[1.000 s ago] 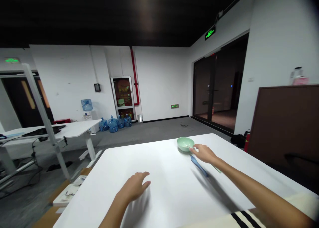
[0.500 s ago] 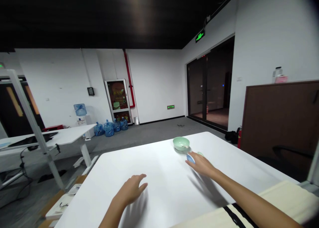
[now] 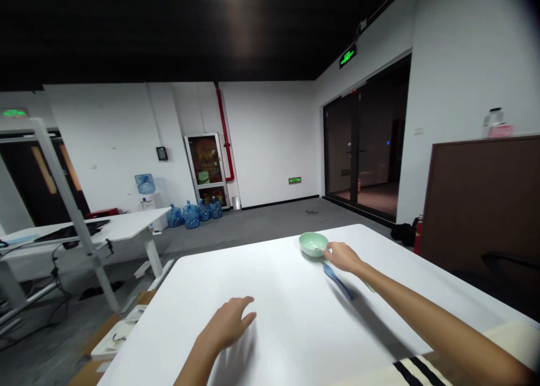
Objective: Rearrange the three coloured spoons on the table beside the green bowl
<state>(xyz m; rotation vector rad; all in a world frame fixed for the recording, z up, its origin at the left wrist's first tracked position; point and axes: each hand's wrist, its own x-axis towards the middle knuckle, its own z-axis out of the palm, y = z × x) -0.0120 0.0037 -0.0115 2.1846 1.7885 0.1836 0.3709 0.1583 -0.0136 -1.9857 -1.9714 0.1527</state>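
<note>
Right hand [image 3: 343, 257] is stretching out over the white table [image 3: 177, 296], fingers together, fingertips [image 3: 328, 251] sitting at the rim of a pale green bowl [image 3: 313, 244]. Can't tell if they're touching the rim or pinching something there; too small in frame. Something small and white [image 3: 315, 245] is lying in the bowl, just past the fingertips. Bowl is sitting on the tabletop, right at the fingers.

Blue plastic utensil [image 3: 337, 281] is lying on the table just below the right fingers, angled back under the wrist, not visibly held. Pale green strip [image 3: 370, 288] is showing just beyond it, beside the forearm; can't tell what it is.

Left hand [image 3: 225, 324] is hanging low over the near part of the table, well apart from the bowl, fingers slightly spread and curved. Table contact: can't tell.

Striped sleeve [image 3: 417, 372] is showing behind the right forearm. Far beyond the fingers, a brown cabinet [image 3: 476, 206] is standing to the right, and blue water jugs [image 3: 192, 214] are sitting along the back wall.
</note>
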